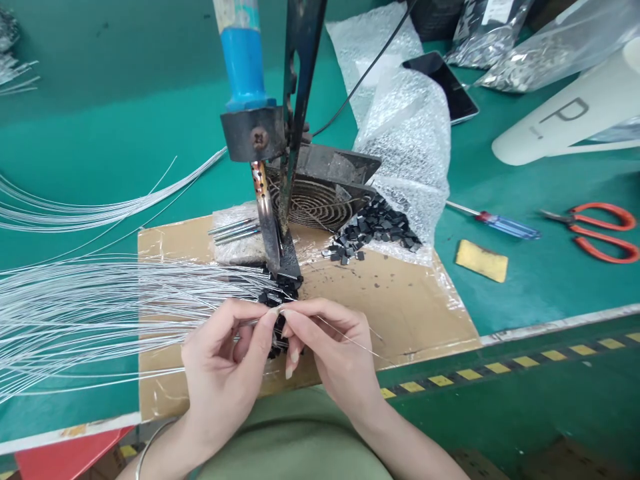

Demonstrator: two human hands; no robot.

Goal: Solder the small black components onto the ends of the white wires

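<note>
From my distant seat I see the bare left hand [230,370] and the bare right hand [337,357] meet in the lower middle of the frame. On each, thumb and forefinger are pressed together, and I judge that both pinch one thin silvery strand [383,357]. Its free end comes out to the right; the fingertips cover the pinched part, so whether a small piece sits there I cannot tell. To do this step well, I would keep the two pinches close, press lightly and turn the strand without bending it. I would also lift nothing quickly, because the pointed tip of the blue-handled soldering iron [243,70] is just above, and it may be hot. The bundle of thin white wires [125,287] at the left should not be pulled by the wrist.

About containers: in the upper right corner, one clear plastic bag [530,63] holds many silvery small parts, and another clear bag with a white label [470,37] has shiny contents, too small to name. Near the centre, a sheet of clear bubble wrap [415,133] carries part of a pile of small black blocks [380,227].
</note>
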